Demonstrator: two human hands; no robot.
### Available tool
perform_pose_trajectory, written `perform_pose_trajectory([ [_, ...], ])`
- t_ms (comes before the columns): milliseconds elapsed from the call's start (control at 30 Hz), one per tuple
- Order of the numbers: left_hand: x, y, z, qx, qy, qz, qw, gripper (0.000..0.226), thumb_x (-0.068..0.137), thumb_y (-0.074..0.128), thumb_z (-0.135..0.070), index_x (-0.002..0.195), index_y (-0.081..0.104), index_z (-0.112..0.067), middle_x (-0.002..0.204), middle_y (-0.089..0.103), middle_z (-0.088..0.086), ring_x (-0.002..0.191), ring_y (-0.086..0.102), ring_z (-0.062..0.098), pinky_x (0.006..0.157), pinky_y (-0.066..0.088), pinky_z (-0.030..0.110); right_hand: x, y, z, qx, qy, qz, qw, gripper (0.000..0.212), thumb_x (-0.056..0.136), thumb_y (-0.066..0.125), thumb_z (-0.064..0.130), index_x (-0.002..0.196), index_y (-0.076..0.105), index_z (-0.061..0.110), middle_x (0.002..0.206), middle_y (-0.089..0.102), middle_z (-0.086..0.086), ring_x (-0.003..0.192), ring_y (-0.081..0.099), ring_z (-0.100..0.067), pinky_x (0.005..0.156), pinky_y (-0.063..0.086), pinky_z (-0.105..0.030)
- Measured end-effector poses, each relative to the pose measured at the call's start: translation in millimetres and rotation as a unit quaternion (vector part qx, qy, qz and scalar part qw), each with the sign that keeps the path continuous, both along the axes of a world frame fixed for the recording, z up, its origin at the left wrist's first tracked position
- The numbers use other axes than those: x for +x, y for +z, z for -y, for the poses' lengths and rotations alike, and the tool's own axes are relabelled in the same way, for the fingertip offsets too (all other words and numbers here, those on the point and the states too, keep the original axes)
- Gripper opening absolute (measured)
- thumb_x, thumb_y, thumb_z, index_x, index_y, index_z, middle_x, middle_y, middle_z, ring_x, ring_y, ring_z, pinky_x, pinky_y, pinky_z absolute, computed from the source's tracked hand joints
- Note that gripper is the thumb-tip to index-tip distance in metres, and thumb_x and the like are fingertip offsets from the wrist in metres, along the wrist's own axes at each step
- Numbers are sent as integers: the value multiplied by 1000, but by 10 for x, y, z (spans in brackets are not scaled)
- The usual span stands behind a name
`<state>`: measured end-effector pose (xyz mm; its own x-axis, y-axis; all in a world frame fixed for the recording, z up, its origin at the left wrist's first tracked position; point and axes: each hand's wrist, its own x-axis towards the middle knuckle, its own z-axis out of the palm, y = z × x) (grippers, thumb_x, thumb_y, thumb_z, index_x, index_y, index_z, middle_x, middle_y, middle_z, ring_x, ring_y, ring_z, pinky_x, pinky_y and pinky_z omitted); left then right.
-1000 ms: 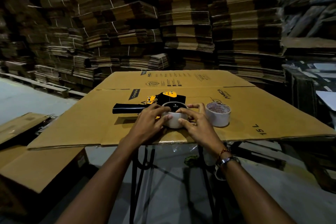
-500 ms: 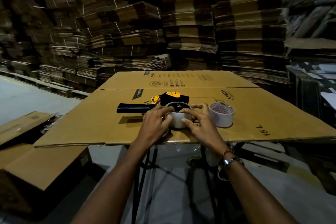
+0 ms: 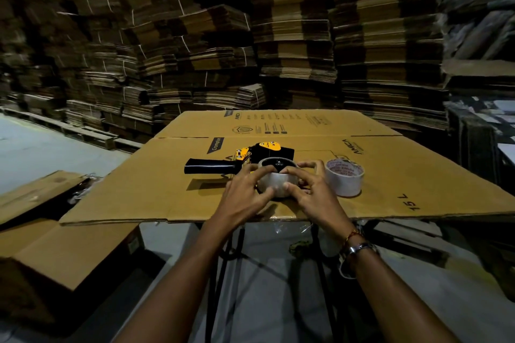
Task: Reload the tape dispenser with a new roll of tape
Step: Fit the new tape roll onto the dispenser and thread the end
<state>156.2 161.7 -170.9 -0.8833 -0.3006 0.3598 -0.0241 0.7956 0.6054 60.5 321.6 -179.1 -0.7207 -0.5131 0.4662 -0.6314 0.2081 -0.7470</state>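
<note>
**Tape roll in hand, dispenser not yet loaded**

We work at a counter (image 3: 390, 175) topped with flattened cardboard, stacks of folded cartons (image 3: 292, 36) behind. The black-and-yellow tape dispenser (image 3: 250, 157) lies on its side, handle pointing left. A 2nd roll (image 3: 345, 179) stands just right of our hands. Our left hand (image 3: 245, 198) and right hand (image 3: 312, 198) both curl around the clear tape roll (image 3: 274, 184), in front of the dispenser. We judge the task early: mounting and threading remain.

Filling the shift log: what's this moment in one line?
stage: roll in hand | left hand + right hand: gripping clear tape roll | black-and-yellow tape dispenser: lying behind
</note>
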Motion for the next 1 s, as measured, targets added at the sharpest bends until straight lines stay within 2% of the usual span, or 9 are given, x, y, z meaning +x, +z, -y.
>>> perform_pose_trajectory([
  [67, -1, 19, 26, -15, -10, 13, 1000, 71, 78, 53, -71, 140, 55, -35, 138, 47, 3, 122, 54, 23, 102, 49, 56, 7, 13, -10, 1, 0, 1, 1000, 29, 94, 69, 22, 122, 70, 26, 134, 37, 3, 115, 51, -12, 90, 55, -22],
  [133, -23, 36, 51, -21, -12, 7, 1000, 56, 88, 65, -56, 138, 58, -31, 135, 47, 3, 119, 55, 22, 101, 50, 55, 13, 24, -18, 0, 4, 9, 1000, 28, 94, 69, 19, 122, 70, 25, 134, 36, 3, 116, 50, -12, 87, 54, -19],
  [233, -38, 36, 118, -48, -21, -13, 999, 43, 96, 65, -36, 138, 60, -26, 134, 52, 5, 118, 57, 21, 99, 51, 53, 24, 27, -13, -6, 9, 11, 1000, 27, 94, 69, 17, 119, 70, 25, 135, 37, 1, 120, 50, -14, 85, 54, -18],
  [367, -3, 33, 157, -54, -36, -9, 998, 41, 99, 61, -29, 140, 59, -22, 137, 53, 6, 121, 56, 21, 99, 52, 38, 38, 34, -8, -4, 14, 17, 1000, 26, 93, 69, 16, 116, 70, 28, 135, 36, 1, 118, 49, -13, 76, 52, -11],
  [467, 5, 42, 111, -34, -22, -11, 999, 50, 91, 54, -40, 138, 61, -24, 134, 54, 6, 118, 57, 22, 98, 53, 48, 22, 16, -14, -9, 19, 2, 1000, 26, 93, 69, 18, 111, 68, 37, 133, 36, 4, 124, 48, -15, 89, 53, -20],
  [533, -13, 30, 77, -24, -5, -16, 1000, 54, 87, 52, -42, 137, 61, -25, 131, 53, 5, 116, 56, 21, 99, 51, 52, 13, 4, -10, -6, 14, 3, 1000, 26, 93, 70, 19, 115, 69, 33, 133, 36, 5, 126, 47, -14, 95, 54, -27],
  [733, -21, -31, -57, 14, 26, -56, 998, 47, 91, 55, -32, 137, 56, -29, 132, 55, 5, 114, 58, 23, 95, 53, 52, -8, 4, 8, -6, 3, 7, 1000, 29, 93, 69, 20, 122, 69, 27, 131, 36, 6, 123, 49, -14, 89, 52, -19],
  [833, -26, -119, -117, 20, 74, -100, 992, 31, 95, 64, -22, 123, 54, -17, 123, 60, 6, 105, 63, 19, 87, 59, 44, -14, 2, 8, -6, 3, 5, 1000, 27, 93, 69, 19, 119, 70, 30, 130, 36, 7, 123, 49, -14, 89, 54, -21],
  [1000, -18, -142, -233, -23, 123, -112, 986, 13, 100, 58, -23, 105, 58, -11, 108, 50, 0, 86, 48, 8, 73, 46, 25, -13, 5, 35, -7, 10, 3, 1000, 23, 92, 71, 29, 115, 69, 32, 136, 35, 3, 128, 46, -16, 98, 56, -40],
])
